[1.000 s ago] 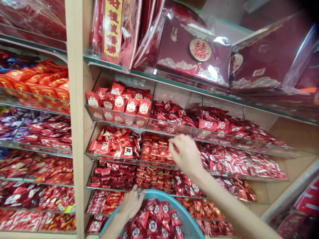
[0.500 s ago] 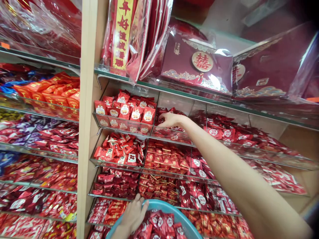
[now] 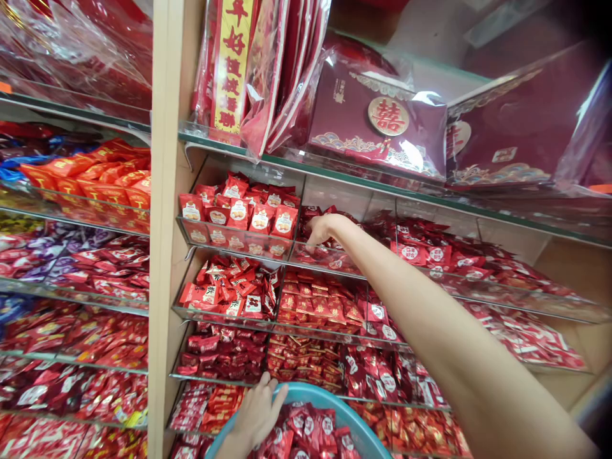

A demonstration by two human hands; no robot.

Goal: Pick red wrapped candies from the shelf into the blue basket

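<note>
My right hand (image 3: 323, 231) reaches into an upper compartment with dark red wrapped packets (image 3: 345, 217). Its fingers bend down among them behind the clear front lip (image 3: 351, 261); the fingertips are partly hidden, so any grip is unclear. Lower down, my left hand (image 3: 255, 411) is on the rim of a teal basin (image 3: 354, 411), the thumb near the inner side and the other fingers over the outer side, close to a shelf edge. Inside the basin lie many small red packets (image 3: 306, 427) with round white labels.
Lipped shelves hold red sweets, including packets with white labels (image 3: 239, 213) left of my right hand. A wooden upright (image 3: 167, 255) divides the shelving. A glass shelf (image 3: 368, 185) with maroon gift bags (image 3: 354, 121) is just above my right arm.
My right hand has shifted slightly, its wrist a little further left and its fingers bent more steeply down into the packets. My left hand and the basin have barely moved.
</note>
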